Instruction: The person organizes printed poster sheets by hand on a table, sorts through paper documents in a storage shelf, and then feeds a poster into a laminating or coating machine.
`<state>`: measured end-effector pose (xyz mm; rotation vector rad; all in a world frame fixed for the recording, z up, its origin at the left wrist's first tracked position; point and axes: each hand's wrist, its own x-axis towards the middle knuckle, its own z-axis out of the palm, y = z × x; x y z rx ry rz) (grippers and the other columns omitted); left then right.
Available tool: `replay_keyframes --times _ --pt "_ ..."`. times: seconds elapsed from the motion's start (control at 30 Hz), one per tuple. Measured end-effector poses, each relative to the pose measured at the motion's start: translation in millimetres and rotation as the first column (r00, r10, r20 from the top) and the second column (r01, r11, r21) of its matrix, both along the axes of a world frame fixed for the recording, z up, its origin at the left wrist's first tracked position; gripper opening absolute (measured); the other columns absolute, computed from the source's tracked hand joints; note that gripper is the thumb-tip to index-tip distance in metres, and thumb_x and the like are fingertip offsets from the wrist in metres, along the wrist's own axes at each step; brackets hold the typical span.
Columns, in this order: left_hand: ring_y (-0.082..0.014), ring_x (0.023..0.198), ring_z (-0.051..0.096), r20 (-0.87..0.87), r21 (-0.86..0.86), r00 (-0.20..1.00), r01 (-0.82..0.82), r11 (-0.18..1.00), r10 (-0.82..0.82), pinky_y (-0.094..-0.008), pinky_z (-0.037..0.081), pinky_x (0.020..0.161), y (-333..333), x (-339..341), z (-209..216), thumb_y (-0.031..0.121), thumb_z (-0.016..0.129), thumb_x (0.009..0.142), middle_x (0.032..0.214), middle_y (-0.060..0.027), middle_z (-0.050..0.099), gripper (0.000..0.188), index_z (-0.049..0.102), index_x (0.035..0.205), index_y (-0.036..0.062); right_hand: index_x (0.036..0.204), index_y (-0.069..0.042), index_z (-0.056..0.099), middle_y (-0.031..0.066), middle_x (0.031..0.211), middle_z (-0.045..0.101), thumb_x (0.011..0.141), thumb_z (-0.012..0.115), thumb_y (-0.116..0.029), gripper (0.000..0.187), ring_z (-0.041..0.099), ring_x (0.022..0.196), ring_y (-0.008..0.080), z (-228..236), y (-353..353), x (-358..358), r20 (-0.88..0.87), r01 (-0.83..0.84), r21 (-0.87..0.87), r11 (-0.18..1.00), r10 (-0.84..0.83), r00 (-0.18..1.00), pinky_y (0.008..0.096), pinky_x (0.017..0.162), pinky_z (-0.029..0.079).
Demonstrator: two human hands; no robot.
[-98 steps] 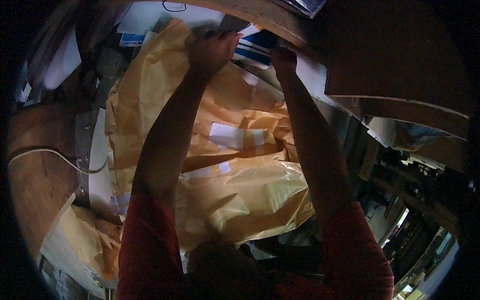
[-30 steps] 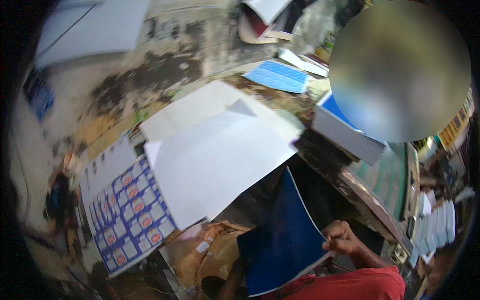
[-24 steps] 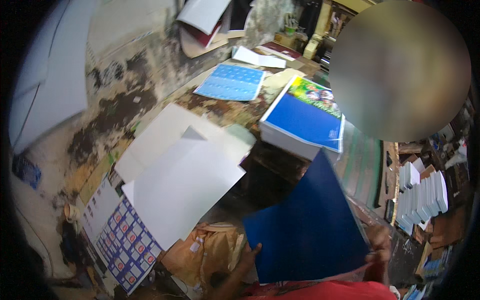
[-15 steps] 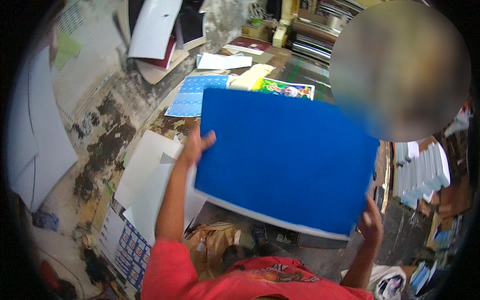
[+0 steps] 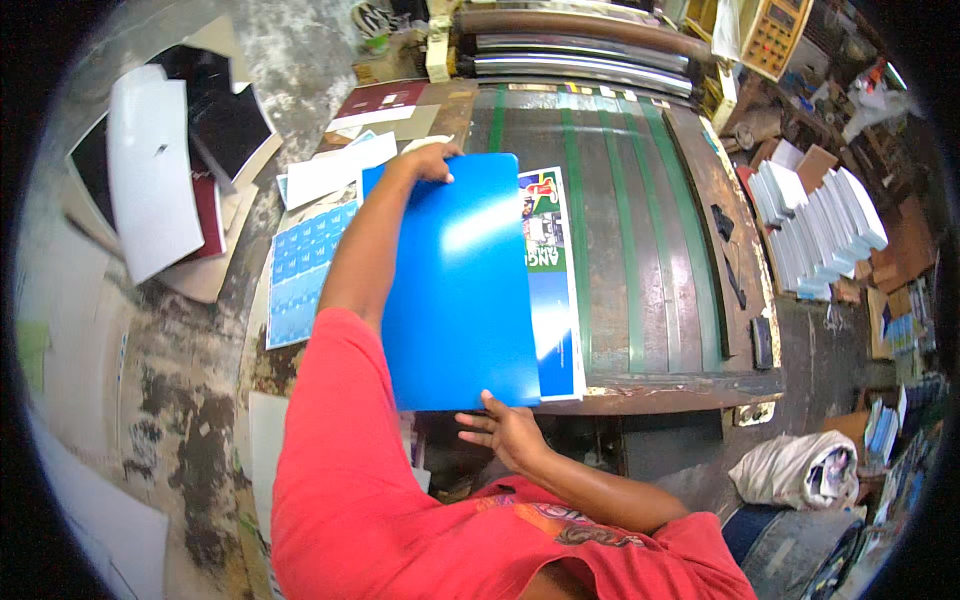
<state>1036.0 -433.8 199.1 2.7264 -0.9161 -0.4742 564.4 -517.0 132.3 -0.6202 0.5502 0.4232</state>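
Observation:
A glossy blue sheet (image 5: 460, 290) lies over a printed sheet (image 5: 560, 340) with colourful pictures and a white border, which shows along its right side. At the far edge of the blue sheet, my left hand (image 5: 432, 162) has its fingers closed on it near the far left corner. My right hand (image 5: 510, 432) is at the near edge, its thumb touching that edge and its other fingers spread just below. My left forearm hides part of the blue sheet's left side.
Ahead is a machine bed (image 5: 640, 250) with green stripes, metal rollers (image 5: 580, 65) behind it. Light blue patterned sheets (image 5: 300, 270) and white papers (image 5: 340, 170) lie on the left. To the right are stacked white bundles (image 5: 820, 220) and a white sack (image 5: 800, 470).
The blue sheet has turned from a wide, tilted position to lengthwise over the printed sheet. My left hand has moved to its far edge, my right hand leftward to its near edge.

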Motion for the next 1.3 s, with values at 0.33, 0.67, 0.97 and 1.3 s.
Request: replay_keyframes --times 0.33,0.67,0.97,1.3 --pt "-0.0284 0.113 0.057 -0.270 -0.281 0.943 0.118 0.952 -0.197 -0.0383 0.044 0.097 8 34 -90 0.009 0.072 0.072 0.123 -0.0166 0.061 0.057 0.056 0.127 0.0087 0.124 -0.004 0.044 0.0147 0.122 0.052 0.097 0.055 -0.030 0.039 0.061 0.102 0.0341 13 -3 18 -0.256 -0.056 0.186 0.981 0.103 0.961 0.0448 0.079 0.055" --pt "-0.0211 0.090 0.063 -0.681 -0.134 0.709 -0.367 0.921 0.183 -0.0357 0.051 0.079 150 -29 -14 0.034 0.080 0.065 0.102 -0.0139 0.066 0.064 0.060 0.118 0.0031 0.133 0.007 0.043 0.0317 0.119 0.055 0.073 0.074 -0.039 0.081 0.057 0.110 0.0402 75 -178 154 -0.129 -0.156 -0.714 0.682 0.090 0.987 0.0468 0.096 0.045" --pt "-0.0342 0.126 0.047 0.125 -0.181 0.989 -0.055 0.982 0.079 -0.0446 0.039 0.104 111 -72 -84 0.025 0.059 0.090 0.133 -0.0190 0.053 0.052 0.046 0.138 0.0085 0.130 -0.001 0.053 0.0233 0.140 0.044 0.091 0.058 -0.016 0.042 0.041 0.128 0.0418 9 -182 181 -0.036 0.168 -0.913 -0.371 0.484 0.874 0.0513 0.106 0.034" --pt "-0.0376 0.125 0.044 0.326 -0.379 0.860 -0.262 0.887 0.393 -0.0440 0.036 0.105 152 -86 -37 0.037 0.062 0.090 0.140 -0.0162 0.047 0.046 0.059 0.129 0.0133 0.103 0.003 0.065 0.0089 0.088 0.062 0.098 0.051 -0.041 0.047 0.057 0.083 0.0160 46 -164 146 0.082 0.061 -0.982 0.178 0.110 0.991 0.0323 0.079 0.046"
